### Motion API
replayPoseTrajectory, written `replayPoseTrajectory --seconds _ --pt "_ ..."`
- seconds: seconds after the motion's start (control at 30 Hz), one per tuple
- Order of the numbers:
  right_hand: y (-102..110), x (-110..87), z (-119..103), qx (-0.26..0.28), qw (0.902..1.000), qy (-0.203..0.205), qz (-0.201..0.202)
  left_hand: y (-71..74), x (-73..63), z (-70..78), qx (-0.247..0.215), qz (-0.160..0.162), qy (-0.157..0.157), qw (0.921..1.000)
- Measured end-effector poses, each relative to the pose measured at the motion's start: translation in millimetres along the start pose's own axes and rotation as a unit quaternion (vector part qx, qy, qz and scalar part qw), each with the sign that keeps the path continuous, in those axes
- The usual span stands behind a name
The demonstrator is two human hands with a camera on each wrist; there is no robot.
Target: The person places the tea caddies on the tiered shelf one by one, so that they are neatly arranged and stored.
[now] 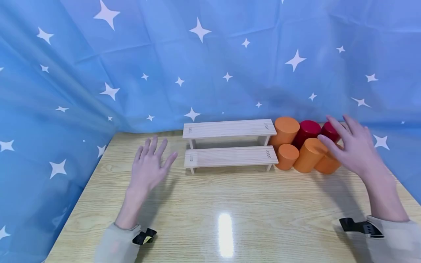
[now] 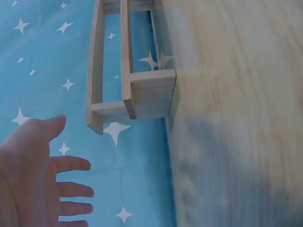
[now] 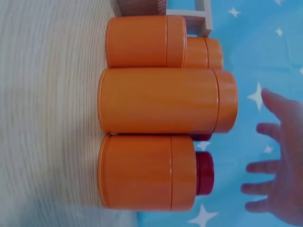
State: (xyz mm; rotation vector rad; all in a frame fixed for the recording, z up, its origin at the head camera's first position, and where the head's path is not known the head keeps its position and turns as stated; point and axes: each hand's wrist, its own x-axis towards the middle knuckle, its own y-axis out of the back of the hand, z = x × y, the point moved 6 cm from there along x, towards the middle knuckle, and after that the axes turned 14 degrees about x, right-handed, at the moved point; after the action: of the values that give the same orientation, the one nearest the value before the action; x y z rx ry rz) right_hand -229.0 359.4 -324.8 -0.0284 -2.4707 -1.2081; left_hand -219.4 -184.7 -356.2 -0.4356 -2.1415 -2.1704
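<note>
Four smooth orange canisters (image 1: pixel 309 159) and two dark-red canisters (image 1: pixel 309 128) stand clustered; left hand (image 1: pixel 147 170) and right hand (image 1: pixel 357 150) have outspread fingers (image 1: pixel 153 145).

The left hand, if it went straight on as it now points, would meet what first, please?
Probably the blue starry cloth; the left hand seems aimed left of the wooden rack, though depth is unclear.

The stepped rack (image 1: pixel 231 156) stands on the counter (image 1: pixel 184 212). Six canisters (image 1: pixel 308 157) stand immediately right of the rack, in front and rear rows of three. A curtain (image 1: pixel 217 73) hangs behind the rack.
</note>
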Motion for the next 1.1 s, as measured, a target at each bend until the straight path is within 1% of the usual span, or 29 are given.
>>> replayPoseTrajectory --seconds 0.1,0.2,0.33,0.4,0.57,0.67,0.8,0.97,1.1 --pt "3 -3.0 5 0.033 0.9994 -0.002 0.009 -3.7 0.0 3.6 -0.009 -0.002 0.004 0.9999" --pt "6 -6.5 12 0.057 0.998 -0.025 0.006 -7.0 0.8 6.8 -0.019 0.0 0.005 0.9998" --pt "7 -9.7 21 0.067 0.996 -0.058 -0.003 -10.7 3.4 10.1 -0.045 0.006 0.005 0.999" --pt "8 -11.0 24 0.071 0.9952 -0.067 -0.005 -13.7 4.8 11.0 -0.063 0.001 0.006 0.998" --pt "8 -14.2 33 0.083 0.9934 -0.077 -0.012 -22.0 7.1 15.1 -0.097 -0.015 0.004 0.9951" --pt "7 -14.7 37 0.087 0.9933 -0.075 -0.016 -25.5 8.3 18.1 -0.112 -0.019 0.004 0.9936" --pt "4 -16.2 41 0.098 0.9919 -0.078 -0.024 -29.8 10.3 21.8 -0.145 -0.035 0.008 0.9887" --pt "1 -19.7 46 0.135 0.9855 -0.096 -0.04 -36.1 12.6 26.1 -0.183 -0.062 0.012 0.9812" --pt "0 -22.4 48 0.154 0.9824 -0.092 -0.05 -39.6 14.5 28.7 -0.204 -0.074 0.014 0.9761"
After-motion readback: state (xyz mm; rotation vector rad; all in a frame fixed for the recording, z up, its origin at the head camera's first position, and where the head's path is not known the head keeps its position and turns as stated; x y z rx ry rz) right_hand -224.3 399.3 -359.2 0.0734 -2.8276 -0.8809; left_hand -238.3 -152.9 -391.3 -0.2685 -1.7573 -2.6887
